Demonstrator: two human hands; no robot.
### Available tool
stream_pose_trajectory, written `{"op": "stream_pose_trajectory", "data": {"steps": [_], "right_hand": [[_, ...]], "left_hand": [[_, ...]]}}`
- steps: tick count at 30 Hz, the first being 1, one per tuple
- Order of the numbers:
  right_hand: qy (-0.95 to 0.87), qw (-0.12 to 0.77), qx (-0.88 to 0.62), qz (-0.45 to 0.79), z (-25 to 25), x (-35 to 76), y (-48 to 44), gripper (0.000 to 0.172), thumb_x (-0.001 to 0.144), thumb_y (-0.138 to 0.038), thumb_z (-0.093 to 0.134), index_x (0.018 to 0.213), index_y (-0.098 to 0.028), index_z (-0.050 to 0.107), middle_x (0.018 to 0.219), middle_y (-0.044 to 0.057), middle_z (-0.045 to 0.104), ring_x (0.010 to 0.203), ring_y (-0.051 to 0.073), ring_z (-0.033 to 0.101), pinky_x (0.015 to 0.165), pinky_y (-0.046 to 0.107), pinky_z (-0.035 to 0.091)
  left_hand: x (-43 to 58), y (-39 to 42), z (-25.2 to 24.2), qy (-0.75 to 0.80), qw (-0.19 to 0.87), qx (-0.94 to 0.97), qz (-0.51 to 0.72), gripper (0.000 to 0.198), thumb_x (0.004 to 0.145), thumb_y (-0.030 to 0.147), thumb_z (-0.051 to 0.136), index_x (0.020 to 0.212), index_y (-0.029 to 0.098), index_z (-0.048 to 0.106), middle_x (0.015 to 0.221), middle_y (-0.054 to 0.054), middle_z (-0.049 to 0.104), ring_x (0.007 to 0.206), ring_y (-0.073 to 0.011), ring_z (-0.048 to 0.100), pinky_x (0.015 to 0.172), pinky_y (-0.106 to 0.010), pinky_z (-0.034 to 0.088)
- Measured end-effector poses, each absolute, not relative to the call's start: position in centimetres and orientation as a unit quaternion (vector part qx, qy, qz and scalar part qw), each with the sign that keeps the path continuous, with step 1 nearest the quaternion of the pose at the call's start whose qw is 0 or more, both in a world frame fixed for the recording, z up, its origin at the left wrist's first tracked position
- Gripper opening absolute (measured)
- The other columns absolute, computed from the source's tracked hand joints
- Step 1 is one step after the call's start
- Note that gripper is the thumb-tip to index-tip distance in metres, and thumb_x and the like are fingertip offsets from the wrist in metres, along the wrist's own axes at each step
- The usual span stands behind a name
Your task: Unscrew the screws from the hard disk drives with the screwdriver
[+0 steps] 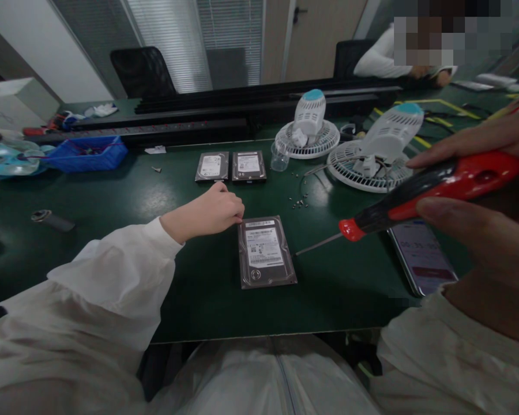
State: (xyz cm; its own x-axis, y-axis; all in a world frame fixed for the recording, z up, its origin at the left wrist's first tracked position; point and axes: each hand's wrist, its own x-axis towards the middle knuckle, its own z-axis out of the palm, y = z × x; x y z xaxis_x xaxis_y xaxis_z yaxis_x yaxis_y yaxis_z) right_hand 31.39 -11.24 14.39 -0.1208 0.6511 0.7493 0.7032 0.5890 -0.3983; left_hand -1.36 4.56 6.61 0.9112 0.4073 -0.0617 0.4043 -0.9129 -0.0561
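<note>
A hard drive (266, 251) with a white label lies flat on the green table in front of me. At its far left corner, my left hand (216, 208) is closed, with the fingertips gripping the edge. My right hand (480, 230) grips a red and black screwdriver (419, 187). The screwdriver's thin shaft points left and down, and a small dark screw seems to sit at its tip, beside the drive's right edge. Beyond lie two more hard drives, one on the left (211, 166) and one on the right (248, 166). Loose small screws (300, 203) are scattered to their right.
A clear plastic cup (279, 157) stands near two white fan parts (308, 124) (372, 155). A phone (421, 256) lies under my right hand. A blue basket (86, 154) and a grey cylinder (52, 220) are at left. Another person (383, 57) sits across the table.
</note>
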Motion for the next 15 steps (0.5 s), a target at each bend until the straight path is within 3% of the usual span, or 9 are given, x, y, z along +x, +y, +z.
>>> {"op": "stream_pose_trajectory", "data": {"steps": [7, 15], "right_hand": [[-0.683, 0.536, -0.496, -0.003, 13.9, 30.6, -11.4, 0.032, 0.080, -0.052, 0.088, 0.100, -0.029, 0.076, 0.081, 0.004, 0.067, 0.071, 0.022, 0.065, 0.051, 0.035, 0.047], [-0.685, 0.545, -0.483, 0.020, 13.6, 31.1, -12.1, 0.035, 0.080, -0.056, 0.091, 0.101, -0.030, 0.081, 0.080, 0.006, 0.067, 0.071, 0.023, 0.064, 0.053, 0.038, 0.048]], "left_hand": [[-0.9, 3.4, 5.9, -0.202, 0.152, -0.967, 0.022, 0.024, 0.109, 0.021, 0.059, 0.095, 0.013, 0.076, 0.096, -0.014, 0.081, 0.088, -0.0284, 0.075, 0.086, -0.041, 0.041], [-0.1, 3.8, 5.5, -0.277, 0.102, -0.953, 0.063, 0.035, 0.108, 0.024, 0.052, 0.083, 0.014, 0.075, 0.088, -0.012, 0.081, 0.078, -0.0269, 0.075, 0.086, -0.043, 0.042]]}}
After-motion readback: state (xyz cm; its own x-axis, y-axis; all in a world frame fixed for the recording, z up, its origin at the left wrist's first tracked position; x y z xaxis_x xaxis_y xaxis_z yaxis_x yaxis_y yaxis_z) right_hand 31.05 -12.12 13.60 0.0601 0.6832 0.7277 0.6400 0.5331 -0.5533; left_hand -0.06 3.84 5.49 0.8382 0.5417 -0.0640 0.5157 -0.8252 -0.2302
